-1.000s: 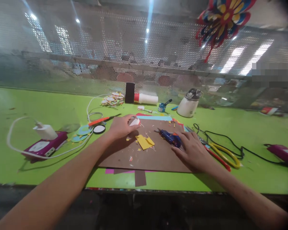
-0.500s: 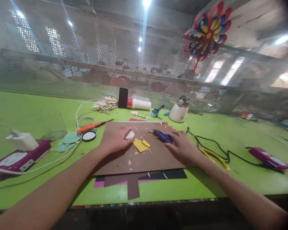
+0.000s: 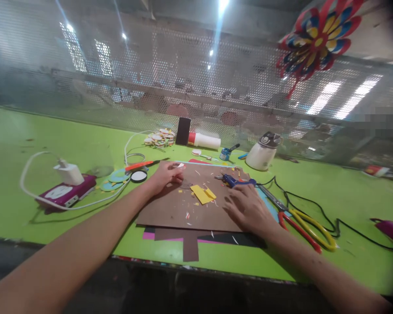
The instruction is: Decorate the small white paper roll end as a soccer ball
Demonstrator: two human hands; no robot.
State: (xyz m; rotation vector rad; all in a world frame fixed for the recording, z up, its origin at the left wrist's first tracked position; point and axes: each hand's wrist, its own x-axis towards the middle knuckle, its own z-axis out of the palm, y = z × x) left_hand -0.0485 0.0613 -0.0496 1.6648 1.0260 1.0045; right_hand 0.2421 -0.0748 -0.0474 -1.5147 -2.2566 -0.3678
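Pinching a white disc (image 3: 181, 165), the left hand (image 3: 165, 176) curls in at the board's far left corner, as the head view has it! Across on the right side of the board (image 3: 170, 213), the right hand (image 3: 249, 205) is loosely spread, right by the glue gun (image 3: 232, 181); can't tell if they touch. Yellow paper (image 3: 202, 195) lies between the two, scissors (image 3: 304, 222) by the board's right edge, jug (image 3: 261, 157) toward the table's (image 3: 68, 135) back edge.
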